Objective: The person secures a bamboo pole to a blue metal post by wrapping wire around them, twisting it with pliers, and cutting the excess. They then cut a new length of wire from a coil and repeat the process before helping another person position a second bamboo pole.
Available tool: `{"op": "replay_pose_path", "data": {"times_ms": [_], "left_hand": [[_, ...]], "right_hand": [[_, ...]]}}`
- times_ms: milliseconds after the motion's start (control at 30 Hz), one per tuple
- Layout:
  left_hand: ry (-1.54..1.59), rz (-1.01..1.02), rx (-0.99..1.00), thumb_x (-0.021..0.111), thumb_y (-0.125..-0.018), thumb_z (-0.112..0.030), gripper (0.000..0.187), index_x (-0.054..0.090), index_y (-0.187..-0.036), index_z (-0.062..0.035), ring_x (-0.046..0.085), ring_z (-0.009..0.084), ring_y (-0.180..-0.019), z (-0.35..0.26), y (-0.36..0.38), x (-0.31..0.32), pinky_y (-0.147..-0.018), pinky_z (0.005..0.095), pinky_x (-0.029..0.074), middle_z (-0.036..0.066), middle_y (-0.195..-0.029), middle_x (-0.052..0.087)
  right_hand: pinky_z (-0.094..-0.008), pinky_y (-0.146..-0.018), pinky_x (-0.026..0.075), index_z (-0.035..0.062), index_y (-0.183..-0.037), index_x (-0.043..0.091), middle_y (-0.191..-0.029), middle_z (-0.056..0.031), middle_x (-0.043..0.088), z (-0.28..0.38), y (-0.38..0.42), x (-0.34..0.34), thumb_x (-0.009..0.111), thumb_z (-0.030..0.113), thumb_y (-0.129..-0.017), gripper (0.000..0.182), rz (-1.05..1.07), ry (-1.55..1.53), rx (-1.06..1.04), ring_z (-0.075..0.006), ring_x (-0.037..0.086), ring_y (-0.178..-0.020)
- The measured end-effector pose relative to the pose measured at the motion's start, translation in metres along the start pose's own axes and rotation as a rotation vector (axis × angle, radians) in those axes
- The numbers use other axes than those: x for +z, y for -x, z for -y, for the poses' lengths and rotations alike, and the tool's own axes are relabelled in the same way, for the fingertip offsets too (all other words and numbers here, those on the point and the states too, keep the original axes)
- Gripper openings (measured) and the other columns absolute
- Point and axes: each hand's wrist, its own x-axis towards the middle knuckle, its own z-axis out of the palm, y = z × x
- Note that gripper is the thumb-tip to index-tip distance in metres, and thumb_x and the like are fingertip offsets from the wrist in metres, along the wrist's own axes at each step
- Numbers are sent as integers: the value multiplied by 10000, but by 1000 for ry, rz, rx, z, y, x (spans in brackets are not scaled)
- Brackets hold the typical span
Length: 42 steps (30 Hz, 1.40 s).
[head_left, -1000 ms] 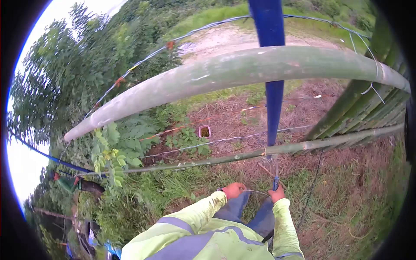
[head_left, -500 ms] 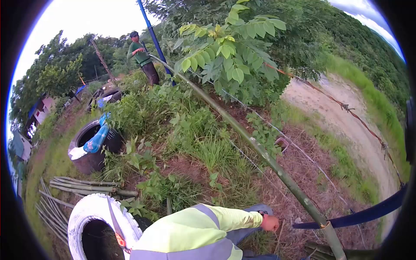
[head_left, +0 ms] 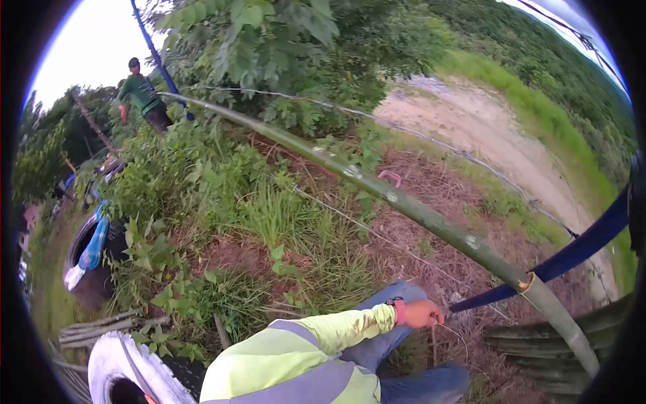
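Left hand [head_left: 422, 314], one: we have its fingers narrowed in a pinch on a thin wire [head_left: 459, 335], which lies at the fingertips and curves off to the right. Just right of the hand, we list the low end of a blue post [head_left: 575, 252]; farther right, a green bamboo pole [head_left: 431, 217], slanting from far left to near right. Far left, we note a person [head_left: 140, 94] in a green top.

Sky [head_left: 64, 50]: glaring white at upper left, cloudy at upper right
Dirt road [head_left: 471, 128]: pale, edged with green grass [head_left: 531, 111]
Hillside [head_left: 505, 47]: densely wooded
Ground [head_left: 431, 192]: strewn with dry straw, leafy with weeds [head_left: 195, 182] farther left
Nearest tire [head_left: 104, 363]: painted white
Light: outdoor daylight
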Motion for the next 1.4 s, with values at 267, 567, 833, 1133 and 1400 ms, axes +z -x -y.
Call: {"op": "replay_pose_path", "data": {"times_ms": [267,567,833,1133,1400], "left_hand": [[894,19,-60,623,-833,-168,562,347,-1322,-147,392,37,-566,-46,2,-79,-429,171,291,26,-978,531],[53,284,-104,526,-863,-113,175,635,-983,-47,509,74,-629,-63,16,-107,-553,248,425,1,-710,591],[-468,530,24,571,-844,-202,285,588,-1085,-51,575,156,-754,-102,23,-60,-735,311,460,100,-776,595],[1342,-257,621,592,-841,-210,561,350,-1323,-56,388,320,-1227,-86,16,-146,-1051,479,286,153,-1329,400],[1481,-476,851,570,-809,-81,171,564,-978,-61,528,291,-1020,-86,16,-190,-1026,487,321,109,-986,593]], "right_hand": [[-293,-689,481,-22,-1060,556,-849,-115,645,118,71,-126,633,131,-764,342,-732,-482,-201,-165,612,-753],[-400,-870,410,31,-1039,563,-1034,-136,544,329,186,-118,682,99,-684,381,-897,-38,-1059,-327,504,-989],[-534,-987,271,127,-968,582,-1046,-92,553,354,164,-37,639,339,-746,312,-668,398,-1161,-308,435,-1122],[-229,-392,240,27,-1008,546,-487,47,229,299,109,-126,477,241,-927,239,-290,-1813,-861,-63,214,-404],[-452,-919,413,53,-1182,488,-1174,-153,530,366,25,-166,380,341,-937,393,499,-2098,-1276,-306,509,-1073]]}}
